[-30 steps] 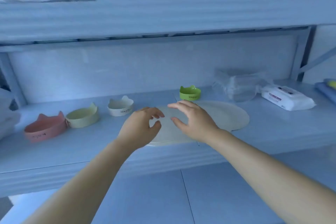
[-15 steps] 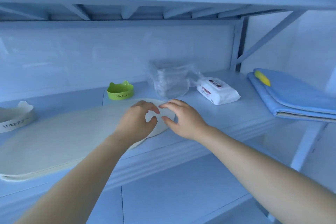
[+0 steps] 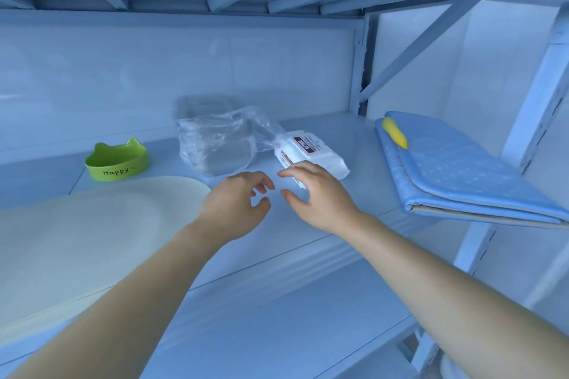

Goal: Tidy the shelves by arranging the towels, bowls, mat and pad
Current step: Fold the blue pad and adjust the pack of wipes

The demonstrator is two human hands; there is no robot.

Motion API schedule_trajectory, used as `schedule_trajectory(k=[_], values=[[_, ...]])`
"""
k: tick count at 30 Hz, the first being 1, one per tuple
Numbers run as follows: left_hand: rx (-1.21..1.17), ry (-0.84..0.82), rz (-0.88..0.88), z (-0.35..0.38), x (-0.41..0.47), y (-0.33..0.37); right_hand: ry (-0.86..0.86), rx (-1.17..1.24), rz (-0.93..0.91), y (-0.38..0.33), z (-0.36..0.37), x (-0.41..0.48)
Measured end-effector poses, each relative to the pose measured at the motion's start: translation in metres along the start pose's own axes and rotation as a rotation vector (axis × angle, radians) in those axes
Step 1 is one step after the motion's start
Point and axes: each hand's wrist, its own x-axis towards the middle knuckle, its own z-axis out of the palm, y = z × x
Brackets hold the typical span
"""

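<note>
Both hands empty, fingers loosely curled and spread. Left hand [image 3: 237,206] just right of mat [image 3: 77,234] edge, apart. Right hand [image 3: 317,194] nearer wipes pack [image 3: 311,152], fingertips at its near end; pack's long axis runs away-left. Pad [image 3: 462,169] lies further right, folded. Likely next target: pack or pad, right hand closer.

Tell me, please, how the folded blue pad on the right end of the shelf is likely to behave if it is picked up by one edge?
The blue pad looks quilted and soft, folded in layers, so it would probably droop and unfold rather than stay flat. It overhangs the shelf front, so a pull could slide it off. The yellow piece on top might slip off if it is loose.
</note>
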Motion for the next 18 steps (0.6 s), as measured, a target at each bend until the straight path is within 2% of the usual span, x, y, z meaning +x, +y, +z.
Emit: schedule_trajectory(k=[12, 18], values=[[-0.052, -0.023, 0.113, 0.031, 0.071, 0.014, 0.021, -0.113, 0.083, 0.050, -0.022, 0.027], [-0.033, -0.033, 0.190, 0.045, 0.090, 0.018, 0.085, -0.146, 0.092, 0.067, -0.028, 0.025]])
